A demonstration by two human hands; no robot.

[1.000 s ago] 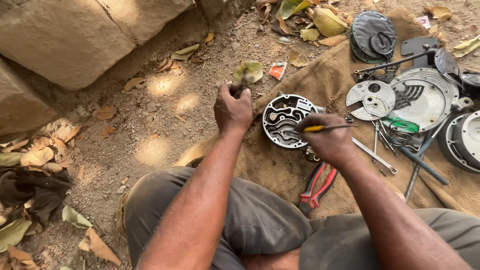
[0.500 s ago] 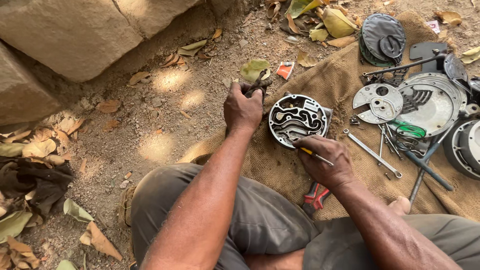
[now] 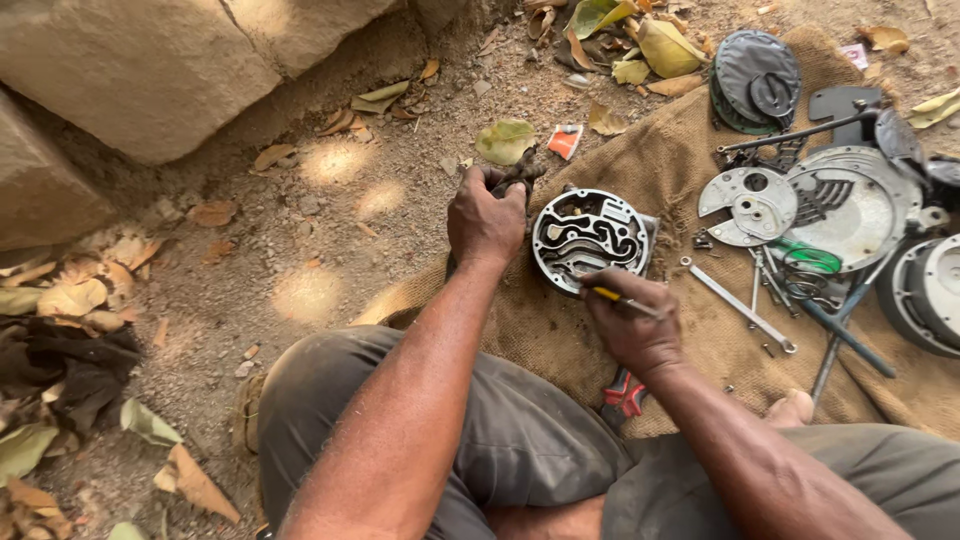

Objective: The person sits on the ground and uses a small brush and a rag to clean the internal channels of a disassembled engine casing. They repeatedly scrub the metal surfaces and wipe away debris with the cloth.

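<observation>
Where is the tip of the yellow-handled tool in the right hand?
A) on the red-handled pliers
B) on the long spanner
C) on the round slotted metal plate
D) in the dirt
C: the right hand sets the yellow-handled tool against the lower edge of the round slotted metal plate on the burlap sack.

Outdoor ground-level repair spot: dirt, dry leaves (image 3: 75,297), stone block (image 3: 140,70), burlap sack (image 3: 680,180) spread with machine parts (image 3: 850,200).

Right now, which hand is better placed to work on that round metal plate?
Right hand: it holds a yellow-handled tool with its tip at the plate. The left hand grips a dark part beside it.
</observation>
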